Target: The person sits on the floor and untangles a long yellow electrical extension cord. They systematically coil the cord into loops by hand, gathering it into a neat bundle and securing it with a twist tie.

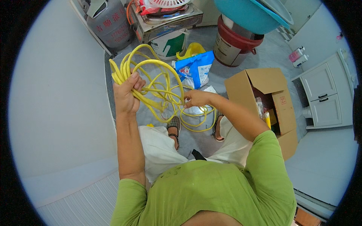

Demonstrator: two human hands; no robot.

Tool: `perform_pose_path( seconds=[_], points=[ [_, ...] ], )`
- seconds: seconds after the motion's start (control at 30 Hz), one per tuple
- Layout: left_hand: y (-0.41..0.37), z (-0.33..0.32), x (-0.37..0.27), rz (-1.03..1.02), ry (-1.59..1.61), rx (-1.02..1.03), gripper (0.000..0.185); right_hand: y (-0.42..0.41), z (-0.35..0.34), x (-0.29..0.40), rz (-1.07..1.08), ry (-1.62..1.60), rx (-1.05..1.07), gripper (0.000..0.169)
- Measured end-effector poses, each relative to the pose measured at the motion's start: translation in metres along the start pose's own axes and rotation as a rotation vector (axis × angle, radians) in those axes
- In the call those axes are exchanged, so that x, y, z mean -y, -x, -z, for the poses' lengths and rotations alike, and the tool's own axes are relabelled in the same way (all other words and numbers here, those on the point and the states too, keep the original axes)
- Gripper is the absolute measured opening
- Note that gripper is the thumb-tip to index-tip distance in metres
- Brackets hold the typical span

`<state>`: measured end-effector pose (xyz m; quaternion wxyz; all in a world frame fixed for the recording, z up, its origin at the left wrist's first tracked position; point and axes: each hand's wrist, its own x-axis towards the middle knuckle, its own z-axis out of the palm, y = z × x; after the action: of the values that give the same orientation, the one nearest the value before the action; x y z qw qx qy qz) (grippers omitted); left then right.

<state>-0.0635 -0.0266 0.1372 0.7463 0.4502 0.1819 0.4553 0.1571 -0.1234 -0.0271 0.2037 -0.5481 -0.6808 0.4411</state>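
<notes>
A yellow cable hangs in several loose loops in front of my body. My left hand is closed around the bundled loops on the left, with the thumb across them. On the right side of the coil, my right hand has its fingers curled on a strand of the same cable. More turns of the yellow cable lie on the grey floor between my feet, partly behind my right hand. A blue plastic bag stands just beyond the coil.
An open cardboard box with items inside stands at right. Farther back are a red bucket under a blue basin, a white bucket under a metal stove, and a gas cylinder. A white wall borders the left.
</notes>
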Motion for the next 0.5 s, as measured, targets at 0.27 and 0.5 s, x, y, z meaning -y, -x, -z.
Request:
perform_pose_path(
  seconds=[0.27,0.5],
  points=[
    [-0.006,0.021,0.0,0.054,-0.023,-0.069,0.009,-0.004,0.014,-0.003,0.056,-0.384,-0.322,0.022],
    [-0.009,0.027,0.001,0.285,-0.106,-0.007,0.012,0.024,0.108,0.041,0.083,-0.547,-0.848,0.021]
  ],
)
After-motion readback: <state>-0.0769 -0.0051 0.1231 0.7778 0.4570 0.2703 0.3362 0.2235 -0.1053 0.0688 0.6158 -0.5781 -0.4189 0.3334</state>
